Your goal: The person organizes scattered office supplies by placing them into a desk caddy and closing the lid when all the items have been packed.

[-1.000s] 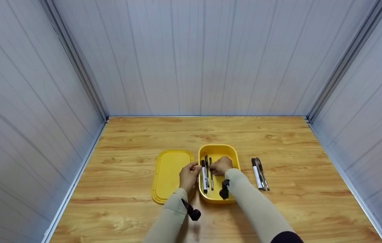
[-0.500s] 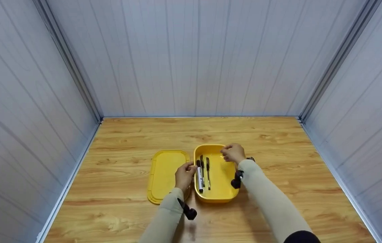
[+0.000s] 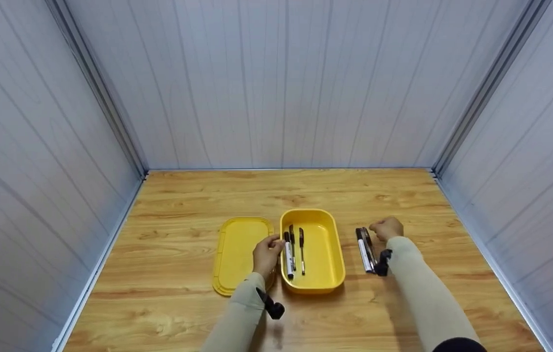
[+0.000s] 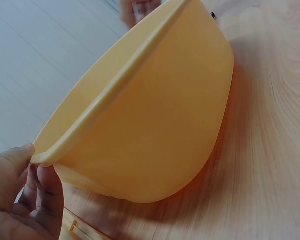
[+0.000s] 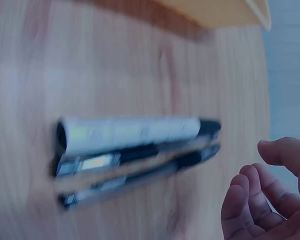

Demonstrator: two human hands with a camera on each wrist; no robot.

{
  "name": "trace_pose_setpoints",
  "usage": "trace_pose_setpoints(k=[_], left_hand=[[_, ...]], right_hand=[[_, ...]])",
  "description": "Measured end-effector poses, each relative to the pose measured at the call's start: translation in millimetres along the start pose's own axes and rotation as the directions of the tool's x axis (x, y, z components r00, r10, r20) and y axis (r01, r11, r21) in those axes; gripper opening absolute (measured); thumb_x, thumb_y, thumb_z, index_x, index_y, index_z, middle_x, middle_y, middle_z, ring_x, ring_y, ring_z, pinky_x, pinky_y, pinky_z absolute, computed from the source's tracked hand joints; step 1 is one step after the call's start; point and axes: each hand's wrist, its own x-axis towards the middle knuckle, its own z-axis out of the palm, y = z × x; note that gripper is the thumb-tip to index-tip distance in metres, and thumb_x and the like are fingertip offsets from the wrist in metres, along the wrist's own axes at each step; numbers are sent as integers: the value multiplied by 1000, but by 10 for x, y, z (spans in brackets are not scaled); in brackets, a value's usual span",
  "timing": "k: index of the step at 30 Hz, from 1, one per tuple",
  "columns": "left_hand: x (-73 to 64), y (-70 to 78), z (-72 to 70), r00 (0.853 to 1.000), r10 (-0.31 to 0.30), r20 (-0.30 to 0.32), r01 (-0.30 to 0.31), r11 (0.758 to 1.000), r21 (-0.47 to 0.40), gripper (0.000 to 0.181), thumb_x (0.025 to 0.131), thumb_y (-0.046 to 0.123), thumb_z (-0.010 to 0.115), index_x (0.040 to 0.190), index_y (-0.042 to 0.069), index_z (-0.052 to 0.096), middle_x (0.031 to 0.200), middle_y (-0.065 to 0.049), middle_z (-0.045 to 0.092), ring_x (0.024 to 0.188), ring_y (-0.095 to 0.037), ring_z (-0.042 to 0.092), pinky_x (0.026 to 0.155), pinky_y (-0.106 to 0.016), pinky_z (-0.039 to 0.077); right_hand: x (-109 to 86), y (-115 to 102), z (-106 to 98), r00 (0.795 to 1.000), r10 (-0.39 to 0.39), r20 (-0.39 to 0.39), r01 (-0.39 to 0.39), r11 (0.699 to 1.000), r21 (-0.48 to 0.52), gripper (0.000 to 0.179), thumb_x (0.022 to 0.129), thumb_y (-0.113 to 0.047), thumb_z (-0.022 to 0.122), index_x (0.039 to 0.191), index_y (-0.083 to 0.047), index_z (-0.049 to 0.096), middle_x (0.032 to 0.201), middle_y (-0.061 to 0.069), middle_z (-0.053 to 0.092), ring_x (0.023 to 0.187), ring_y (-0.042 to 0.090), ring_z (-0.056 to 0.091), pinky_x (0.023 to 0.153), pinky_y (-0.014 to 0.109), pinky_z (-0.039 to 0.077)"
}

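My left hand (image 3: 266,255) pinches the left rim of a yellow plastic box (image 3: 339,252); in the left wrist view its thumb and fingers lie on either side of the rim. Inside the box, along the left side, lie a white marker (image 3: 289,259) with a black cap and two slim black-capped pens (image 3: 302,252). My right hand (image 3: 387,229) is to the right of the box, above the table, holding nothing. Its fingers are loosely bent, with the thumb apart. Close by, another white marker (image 5: 135,134) and two pens (image 5: 140,175) lie side by side, blurred.
The yellow lid (image 3: 242,254) lies flat to the left of the box, partly behind my left hand. Pale panel walls (image 3: 286,88) enclose the wooden table (image 3: 183,322) at the back and both sides.
My right hand has lifted out of the box and travelled right to the loose marker and pens. The slim pen it was handling stays in the box. My left hand keeps its place.
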Motion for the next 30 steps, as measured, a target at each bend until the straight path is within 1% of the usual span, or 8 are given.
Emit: trace_pose_setpoints(k=[4,8,11,13,17,20,26,30], left_hand=[[-9,7,-7,1000,4,-5,-4,1000,12,26,92,14,68,116,3,71,87,-4,64,79,-15,55,68,-25,46],[-3,-3,-5,999,39,0,-39,999,34,26,93,13,67,116,2,70,85,-5,65,76,-14,55,66,-26,46],[8,-14,-3,999,42,-3,-42,999,28,27,92,13,68,116,1,70,85,-5,65,76,-14,55,67,-26,46],[9,-23,3,1000,26,-5,-26,1000,17,27,92,14,68,116,2,70,86,-5,65,78,-14,55,68,-25,47],[3,-31,10,1000,-8,-2,8,1000,-3,26,93,15,68,116,4,71,89,-4,65,79,-14,56,69,-25,47],[-5,-26,6,1000,-5,-7,5,1000,-2,25,92,15,68,115,4,71,89,-5,65,79,-15,56,69,-26,47],[-8,-6,3,1000,3,-11,-4,999,-31,26,92,13,68,115,2,70,89,-6,63,80,-16,55,70,-26,47],[-3,-18,4,1000,23,-5,-23,1000,-7,26,93,13,67,116,2,70,88,-5,64,80,-15,55,70,-27,47]], right_hand=[[-12,174,-54,998,51,46,-52,998,21,19,89,-17,65,84,1,67,67,3,63,61,14,58,60,30,49],[-23,284,9,994,78,72,-80,996,29,20,88,-15,65,72,-4,63,55,-2,54,51,12,50,53,29,44],[-30,315,90,995,78,60,-80,996,27,15,85,-14,68,76,-3,66,57,-3,53,51,11,47,51,26,42],[-38,326,135,995,82,52,-84,996,33,13,83,-13,71,77,-2,66,58,-3,54,51,11,47,50,26,41],[-41,346,196,997,79,25,-80,997,12,17,80,-11,73,67,-5,62,56,-3,52,49,11,46,47,24,40],[-40,348,220,997,75,11,-75,997,-5,21,79,-12,74,63,-7,61,54,-3,52,50,11,47,47,24,40],[-37,327,242,996,87,7,-87,996,24,18,81,-15,76,74,0,68,60,2,61,54,13,56,48,25,45],[-44,340,251,996,90,3,-90,996,17,20,81,-15,76,79,4,69,62,3,62,55,14,57,48,26,45]])
